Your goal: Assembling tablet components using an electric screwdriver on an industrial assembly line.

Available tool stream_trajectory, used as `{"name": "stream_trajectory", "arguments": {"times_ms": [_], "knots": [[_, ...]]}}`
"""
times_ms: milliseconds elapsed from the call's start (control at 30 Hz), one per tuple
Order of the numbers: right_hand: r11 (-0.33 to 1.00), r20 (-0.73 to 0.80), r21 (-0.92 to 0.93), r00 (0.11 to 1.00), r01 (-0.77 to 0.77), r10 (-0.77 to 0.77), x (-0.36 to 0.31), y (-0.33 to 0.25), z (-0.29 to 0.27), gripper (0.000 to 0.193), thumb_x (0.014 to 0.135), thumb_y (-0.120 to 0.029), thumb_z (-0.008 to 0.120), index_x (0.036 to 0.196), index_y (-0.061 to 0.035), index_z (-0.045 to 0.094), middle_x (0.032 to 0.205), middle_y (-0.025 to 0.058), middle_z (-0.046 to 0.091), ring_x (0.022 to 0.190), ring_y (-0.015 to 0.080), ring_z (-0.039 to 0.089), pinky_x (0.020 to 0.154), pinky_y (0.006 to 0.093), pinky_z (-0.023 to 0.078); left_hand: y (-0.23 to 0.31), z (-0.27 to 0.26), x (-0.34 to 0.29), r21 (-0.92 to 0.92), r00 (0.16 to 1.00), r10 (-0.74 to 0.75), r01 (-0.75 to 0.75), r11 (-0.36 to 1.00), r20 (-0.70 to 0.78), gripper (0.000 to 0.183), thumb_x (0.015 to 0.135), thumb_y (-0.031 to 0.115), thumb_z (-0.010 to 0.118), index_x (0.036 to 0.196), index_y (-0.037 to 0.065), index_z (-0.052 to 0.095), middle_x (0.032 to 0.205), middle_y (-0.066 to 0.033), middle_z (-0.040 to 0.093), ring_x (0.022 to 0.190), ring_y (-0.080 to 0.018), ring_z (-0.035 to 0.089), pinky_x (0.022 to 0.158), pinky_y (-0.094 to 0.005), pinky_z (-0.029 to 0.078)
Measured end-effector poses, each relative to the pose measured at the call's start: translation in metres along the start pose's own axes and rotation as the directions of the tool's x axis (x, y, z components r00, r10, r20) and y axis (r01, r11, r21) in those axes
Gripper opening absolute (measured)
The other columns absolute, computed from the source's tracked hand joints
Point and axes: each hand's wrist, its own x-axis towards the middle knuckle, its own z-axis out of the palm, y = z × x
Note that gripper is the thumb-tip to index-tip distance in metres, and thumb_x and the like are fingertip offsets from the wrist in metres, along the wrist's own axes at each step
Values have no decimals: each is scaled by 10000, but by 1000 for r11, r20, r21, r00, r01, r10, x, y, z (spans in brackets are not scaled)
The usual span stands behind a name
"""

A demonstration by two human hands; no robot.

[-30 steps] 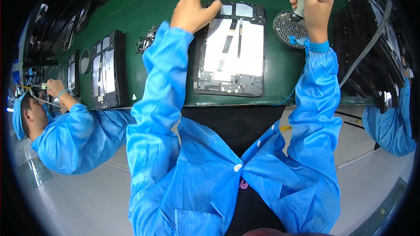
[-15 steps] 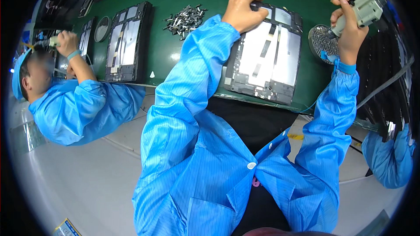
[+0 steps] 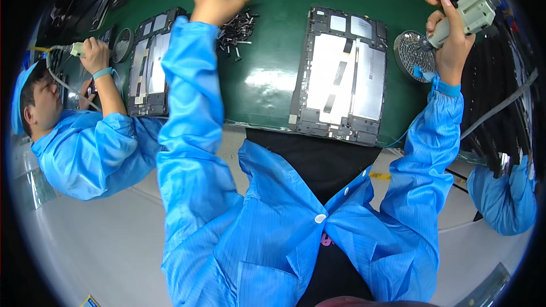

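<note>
My left hand [image 3: 220,0] hovers beside a pile of small black and silver parts [image 3: 236,33], with its fingers stretched out, a little blurred, and nothing visible in them. My right hand [image 3: 453,45] is wrapped round a pale electric screwdriver [image 3: 476,13]. The screwdriver's nose points down into a round dish of small screws [image 3: 410,57]. Between my hands lies a tablet-like device [image 3: 371,79] with its inside exposed: silver battery panels, dark ribbon strips and a black frame. Neither hand touches it.
On the left, a co-worker in blue [image 3: 91,148] holds another pale tool [image 3: 76,50] near a second opened device [image 3: 138,74] and a round dish [image 3: 121,45]. A blue cord runs from my right wristband [image 3: 446,87]. Dark strips [image 3: 503,96] hang at the right.
My left hand has let go of the device's top edge and moved left to the pile of small parts. The right hand still holds the screwdriver at the screw dish.
</note>
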Motion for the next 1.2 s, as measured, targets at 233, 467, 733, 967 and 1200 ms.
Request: {"name": "stream_trajectory", "arguments": {"times_ms": [233,467,733,967,1200], "knots": [[996,57,-85,998,-9,14,6,2,-21,333,960,-225,598,1101,66,680,961,152,715,550,111,541,477,248,402,-8,12,12,-19,884,-107,130,991,456,327,863,343,777,936,41,677,856,-24,700,828,-106,638,783,-269,502],[994,58,-93,996,-59,64,-3,-11,-6,174,883,-175,729,856,-8,690,687,55,665,429,91,519,401,248,397,-28,-32,2,-414,997,-19,48,909,74,208,970,164,657,1107,10,682,1000,-44,683,970,-108,624,910,-261,474],[997,130,12,989,-71,69,-11,4,-14,109,874,-56,612,827,27,665,699,80,668,422,106,521,392,244,394,72,51,3,-657,935,-24,-231,718,-355,205,1013,162,596,1135,10,661,948,-48,687,843,-93,639,770,-232,510],[996,-5,89,1000,-7,8,-10,24,-4,121,887,-52,597,826,26,666,648,66,643,416,112,529,374,246,381,97,80,-4,-877,996,-85,50,478,10,291,1016,157,582,1233,-37,588,1148,-139,678,1107,-199,647,996,-299,481],[1000,13,20,1000,10,-10,-9,26,-5,128,889,-58,599,837,40,662,679,79,661,430,114,536,393,250,411,97,81,-12,-898,999,-41,43,438,28,260,994,85,590,1217,-46,594,1122,-147,685,1080,-196,663,969,-281,502]]}}
